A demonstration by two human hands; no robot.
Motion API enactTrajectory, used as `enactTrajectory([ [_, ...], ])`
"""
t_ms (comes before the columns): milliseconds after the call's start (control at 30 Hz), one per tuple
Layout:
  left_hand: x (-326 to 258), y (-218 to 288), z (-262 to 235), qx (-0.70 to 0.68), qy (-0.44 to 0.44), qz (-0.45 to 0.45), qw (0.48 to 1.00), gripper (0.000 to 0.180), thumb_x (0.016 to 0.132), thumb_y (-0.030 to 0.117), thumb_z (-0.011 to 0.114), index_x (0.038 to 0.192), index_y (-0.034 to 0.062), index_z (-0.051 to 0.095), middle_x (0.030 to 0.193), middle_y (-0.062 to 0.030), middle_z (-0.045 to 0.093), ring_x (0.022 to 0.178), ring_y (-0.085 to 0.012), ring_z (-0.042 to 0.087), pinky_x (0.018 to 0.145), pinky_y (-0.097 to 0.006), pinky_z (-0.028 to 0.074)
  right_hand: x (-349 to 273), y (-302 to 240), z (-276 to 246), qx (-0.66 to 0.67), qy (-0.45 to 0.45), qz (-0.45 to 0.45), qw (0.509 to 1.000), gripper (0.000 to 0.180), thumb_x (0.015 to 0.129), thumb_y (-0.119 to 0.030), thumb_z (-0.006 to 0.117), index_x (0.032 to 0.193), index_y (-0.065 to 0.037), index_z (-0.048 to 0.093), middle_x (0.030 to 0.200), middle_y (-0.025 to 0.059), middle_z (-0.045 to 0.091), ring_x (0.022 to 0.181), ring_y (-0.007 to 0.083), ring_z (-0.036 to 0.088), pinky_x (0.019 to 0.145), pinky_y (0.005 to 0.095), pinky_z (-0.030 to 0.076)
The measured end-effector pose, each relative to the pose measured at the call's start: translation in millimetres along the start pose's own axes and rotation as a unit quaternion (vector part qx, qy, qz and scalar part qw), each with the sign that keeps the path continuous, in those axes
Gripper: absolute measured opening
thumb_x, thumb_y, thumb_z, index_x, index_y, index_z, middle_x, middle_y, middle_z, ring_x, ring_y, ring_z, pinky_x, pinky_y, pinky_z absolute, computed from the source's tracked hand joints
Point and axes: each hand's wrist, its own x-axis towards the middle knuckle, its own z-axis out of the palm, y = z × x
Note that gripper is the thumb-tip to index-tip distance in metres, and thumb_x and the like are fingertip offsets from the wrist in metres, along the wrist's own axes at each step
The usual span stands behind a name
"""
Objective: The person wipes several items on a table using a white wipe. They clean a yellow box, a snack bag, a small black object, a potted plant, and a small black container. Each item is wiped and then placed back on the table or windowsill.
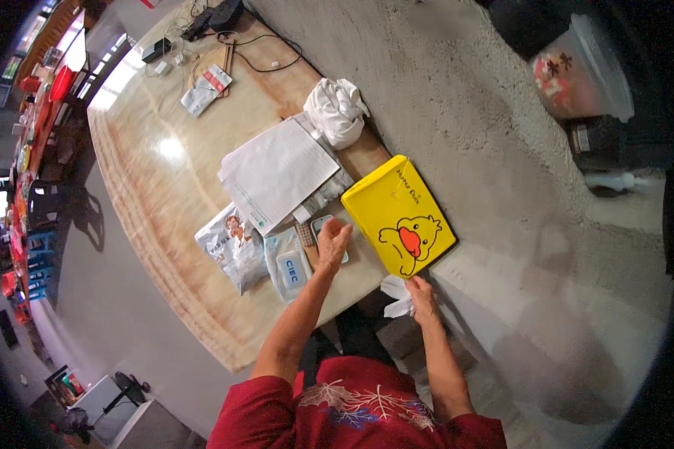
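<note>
Around our hands on the glossy beige desk [165,194], a yellow flat box with a cartoon duck [398,215], white paper sheets [277,170], clear plastic pouches [288,266], our left hand [332,239] spread flat on a small pale-blue case [323,224], our right hand [421,293] fingers pinched on crumpled white tissue [397,298] at the desk edge.

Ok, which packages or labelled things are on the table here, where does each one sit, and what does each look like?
Yellow box: table's right edge, flat rectangle, cartoon duck print.
Clear pouch: beside the left hand, blue-and-white label.
Foil snack bag: left of the pouch, silvery, crumpled.
White envelope: middle, large, plain.
Small packet: far end, white with red patch.
White tissue: in the right hand.
</note>
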Motion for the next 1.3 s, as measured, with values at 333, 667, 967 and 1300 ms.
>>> enactTrajectory([
  [333,40.6,3.2,38.4,-0.16,-0.133,-0.226,0.952,0.07,0.066,0.03,0.076,0.119,0.0079,0.038,0.115,-0.0117,0.052,0.1,-0.0271,0.054,0.081,-0.045,0.042,26.1,7.7,4.5,0.108,0.01,0.101,0.989,0.03,0.08,-0.018,0.063,0.102,0.001,0.057,0.096,0.007,0.062,0.083,0.0189,0.059,0.07,0.0308,0.047],
  [667,39.6,-2.4,51.1,-0.227,-0.14,-0.197,0.943,0.048,0.076,0.039,0.066,0.111,0.0103,0.048,0.1,-0.0069,0.061,0.085,-0.022,0.06,0.069,-0.039,0.05,20.3,1.1,-7.8,0.231,-0.089,0.123,0.961,0.028,0.081,-0.011,0.062,0.107,-0.002,0.057,0.102,0.0064,0.061,0.09,0.0198,0.059,0.076,0.0338,0.048],
  [967,14.1,15.7,54.4,-0.169,-0.104,-0.197,0.96,0.085,0.064,0.047,0.074,0.125,0.0092,0.028,0.115,-0.0106,0.049,0.102,-0.0267,0.051,0.078,-0.045,0.044,23.9,0.8,-7.9,0.254,-0.088,0.155,0.951,0.028,0.08,-0.012,0.063,0.106,-0.004,0.058,0.101,0.0069,0.062,0.088,0.0211,0.061,0.077,0.0358,0.05],
  [1300,27.4,-14.8,56.1,-0.179,-0.08,-0.214,0.957,0.087,0.06,0.044,0.078,0.121,0.0043,0.029,0.108,-0.0136,0.048,0.097,-0.0244,0.052,0.075,-0.042,0.044,25.0,5.9,-16.7,0.279,-0.118,0.147,0.941,0.033,0.084,-0.022,0.056,0.108,0.0,0.055,0.102,0.0133,0.062,0.092,0.0263,0.061,0.078,0.042,0.05],
])
